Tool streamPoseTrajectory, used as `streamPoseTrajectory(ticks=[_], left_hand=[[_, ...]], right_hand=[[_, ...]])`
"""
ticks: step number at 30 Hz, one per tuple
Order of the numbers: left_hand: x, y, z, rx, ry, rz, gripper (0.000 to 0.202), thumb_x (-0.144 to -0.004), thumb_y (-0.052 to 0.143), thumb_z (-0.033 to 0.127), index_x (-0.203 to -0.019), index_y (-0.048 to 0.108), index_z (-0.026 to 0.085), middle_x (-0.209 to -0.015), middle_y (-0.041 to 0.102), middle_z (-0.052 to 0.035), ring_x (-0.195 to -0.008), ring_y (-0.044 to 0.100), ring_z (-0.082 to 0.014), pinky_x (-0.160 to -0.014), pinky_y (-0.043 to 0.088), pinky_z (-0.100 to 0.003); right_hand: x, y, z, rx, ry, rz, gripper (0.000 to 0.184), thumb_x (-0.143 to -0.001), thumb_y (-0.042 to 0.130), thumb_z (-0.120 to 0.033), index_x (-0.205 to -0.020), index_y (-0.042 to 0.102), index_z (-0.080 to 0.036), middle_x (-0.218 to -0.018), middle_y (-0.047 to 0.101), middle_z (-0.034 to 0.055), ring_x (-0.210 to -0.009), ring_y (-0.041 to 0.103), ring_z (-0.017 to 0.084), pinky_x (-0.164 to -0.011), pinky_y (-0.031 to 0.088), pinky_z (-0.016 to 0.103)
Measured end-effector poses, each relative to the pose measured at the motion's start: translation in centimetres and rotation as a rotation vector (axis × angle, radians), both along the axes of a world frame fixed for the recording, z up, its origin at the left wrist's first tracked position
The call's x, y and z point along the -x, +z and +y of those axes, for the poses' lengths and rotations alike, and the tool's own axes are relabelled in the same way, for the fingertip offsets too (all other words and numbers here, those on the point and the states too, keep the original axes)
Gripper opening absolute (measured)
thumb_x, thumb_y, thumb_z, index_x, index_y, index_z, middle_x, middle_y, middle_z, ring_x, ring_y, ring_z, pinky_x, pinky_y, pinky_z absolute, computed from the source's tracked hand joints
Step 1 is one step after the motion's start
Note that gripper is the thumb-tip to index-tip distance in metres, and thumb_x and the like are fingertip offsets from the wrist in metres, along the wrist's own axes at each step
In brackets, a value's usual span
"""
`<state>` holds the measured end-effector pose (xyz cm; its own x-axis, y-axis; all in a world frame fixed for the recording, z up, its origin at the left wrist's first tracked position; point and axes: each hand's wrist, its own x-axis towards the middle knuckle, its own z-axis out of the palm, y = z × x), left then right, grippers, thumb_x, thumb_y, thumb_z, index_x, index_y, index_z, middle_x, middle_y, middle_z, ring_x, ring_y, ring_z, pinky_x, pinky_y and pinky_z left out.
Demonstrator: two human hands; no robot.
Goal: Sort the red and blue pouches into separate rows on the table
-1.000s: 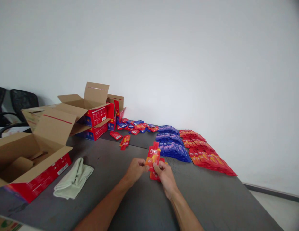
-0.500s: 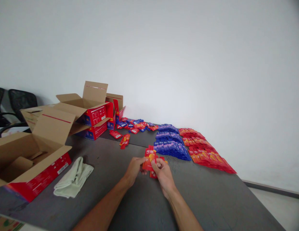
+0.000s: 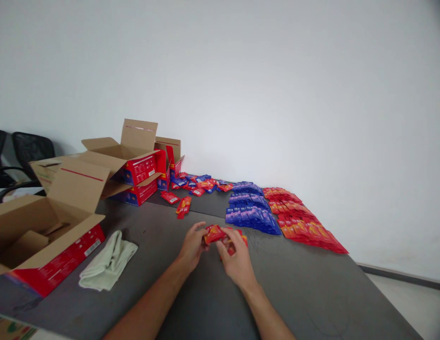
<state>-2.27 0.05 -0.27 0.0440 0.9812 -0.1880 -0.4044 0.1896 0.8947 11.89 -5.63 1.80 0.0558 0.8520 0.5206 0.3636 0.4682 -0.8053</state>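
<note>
Both my hands meet at the middle of a grey table (image 3: 312, 293). My left hand (image 3: 192, 244) pinches the left end of a red sachet (image 3: 214, 233), which lies nearly flat just above the tabletop. My right hand (image 3: 235, 261) curls over a few more red sachets (image 3: 233, 244) and touches the same one from the right. Beyond them lie a row of blue sachets (image 3: 250, 210) and a row of red sachets (image 3: 302, 222).
An open cardboard box (image 3: 38, 226) stands at the left with a pale green cloth (image 3: 108, 262) beside it. More open boxes (image 3: 134, 163) sit at the back left. Loose sachets (image 3: 196, 185) are scattered behind. Black chairs (image 3: 24, 151) stand at far left.
The red sachet was held upright a second ago; now it is tipped down nearly flat and lowered toward the table. Both hands dropped slightly with it.
</note>
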Motion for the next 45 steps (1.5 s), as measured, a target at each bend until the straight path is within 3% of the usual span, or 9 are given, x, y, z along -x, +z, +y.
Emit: streamPoseTrajectory(ticks=[4, 7, 9, 11, 14, 19, 24, 30, 45], left_hand=[[0.7, 1.0, -0.1, -0.134, -0.093, 0.261, 0.025, -0.072, 0.059, 0.034, -0.09, 0.065, 0.017, -0.06, 0.06, 0.0009, -0.05, 0.055, -0.0131, -0.047, 0.041, -0.022], [1.9, 2.2, -0.3, -0.418, 0.063, 0.58, 0.019, -0.074, 0.055, 0.027, -0.081, 0.071, 0.02, -0.08, 0.067, -0.0032, -0.079, 0.062, -0.0182, -0.072, 0.049, -0.027], [2.7, 2.9, -0.6, -0.595, 0.045, 0.61, 0.031, -0.071, 0.049, 0.017, -0.089, 0.073, 0.022, -0.099, 0.068, -0.0042, -0.099, 0.06, -0.0204, -0.091, 0.046, -0.032], [3.1, 3.1, -0.9, -0.733, -0.079, 0.597, 0.051, -0.065, 0.049, 0.009, -0.109, 0.07, 0.024, -0.119, 0.064, -0.004, -0.118, 0.053, -0.0224, -0.107, 0.037, -0.037], [2.9, 2.8, -1.4, -0.81, -0.249, 0.62, 0.065, -0.065, 0.055, 0.007, -0.127, 0.061, 0.025, -0.136, 0.056, -0.0039, -0.13, 0.045, -0.0236, -0.115, 0.027, -0.04], [1.8, 2.3, -1.5, -0.692, -0.3, 0.581, 0.037, -0.081, 0.055, 0.019, -0.115, 0.069, 0.023, -0.116, 0.069, -0.0067, -0.111, 0.061, -0.023, -0.105, 0.04, -0.039], [2.0, 2.0, -1.3, -0.699, -0.253, 0.552, 0.037, -0.08, 0.057, 0.017, -0.115, 0.067, 0.022, -0.116, 0.069, -0.0068, -0.106, 0.063, -0.0218, -0.099, 0.045, -0.035], [2.2, 1.0, -1.0, -0.748, -0.262, 0.617, 0.052, -0.071, 0.053, 0.004, -0.119, 0.064, 0.023, -0.117, 0.068, -0.0059, -0.106, 0.064, -0.0212, -0.097, 0.046, -0.032], [2.6, 1.6, -1.6, -0.694, -0.362, 0.692, 0.058, -0.069, 0.046, 0.001, -0.123, 0.052, 0.022, -0.105, 0.073, -0.0043, -0.098, 0.068, -0.0199, -0.083, 0.048, -0.027]], right_hand=[[-0.4, -0.4, 0.3, -0.122, -0.004, -0.099, 0.023, -0.093, 0.05, -0.029, -0.105, 0.069, -0.026, -0.105, 0.062, 0.007, -0.1, 0.057, 0.019, -0.091, 0.045, 0.034], [-1.0, -0.6, 0.7, -0.113, -0.034, -0.078, 0.023, -0.095, 0.047, -0.027, -0.102, 0.069, -0.025, -0.102, 0.063, 0.006, -0.1, 0.057, 0.018, -0.091, 0.044, 0.033], [-1.2, -0.5, 0.8, -0.083, -0.05, -0.063, 0.022, -0.095, 0.047, -0.028, -0.1, 0.068, -0.024, -0.1, 0.063, 0.0055, -0.098, 0.057, 0.018, -0.089, 0.045, 0.032], [-1.2, -0.4, 0.8, -0.055, -0.049, -0.053, 0.021, -0.096, 0.047, -0.028, -0.099, 0.067, -0.023, -0.099, 0.063, 0.005, -0.096, 0.058, 0.017, -0.087, 0.045, 0.031], [-0.8, -0.1, 0.5, -0.052, -0.015, -0.069, 0.021, -0.096, 0.047, -0.027, -0.1, 0.067, -0.024, -0.098, 0.062, 0.0045, -0.096, 0.058, 0.017, -0.088, 0.046, 0.031], [0.0, -0.2, -0.4, -0.211, -0.091, -0.155, 0.024, -0.092, 0.052, -0.024, -0.114, 0.062, -0.025, -0.114, 0.057, 0.0086, -0.109, 0.053, 0.021, -0.095, 0.046, 0.037], [0.5, 0.0, -1.2, -0.347, -0.074, -0.322, 0.029, -0.091, 0.051, -0.016, -0.115, 0.062, -0.029, -0.123, 0.053, 0.0081, -0.112, 0.051, 0.023, -0.095, 0.045, 0.041], [1.0, 0.9, -1.6, -0.306, -0.05, -0.466, 0.027, -0.09, 0.05, -0.013, -0.109, 0.063, -0.028, -0.121, 0.056, 0.0063, -0.108, 0.05, 0.024, -0.093, 0.042, 0.043], [0.9, 0.2, -1.0, -0.246, -0.006, -0.537, 0.031, -0.09, 0.049, -0.013, -0.11, 0.066, -0.029, -0.111, 0.056, 0.0068, -0.098, 0.049, 0.022, -0.083, 0.042, 0.037]])
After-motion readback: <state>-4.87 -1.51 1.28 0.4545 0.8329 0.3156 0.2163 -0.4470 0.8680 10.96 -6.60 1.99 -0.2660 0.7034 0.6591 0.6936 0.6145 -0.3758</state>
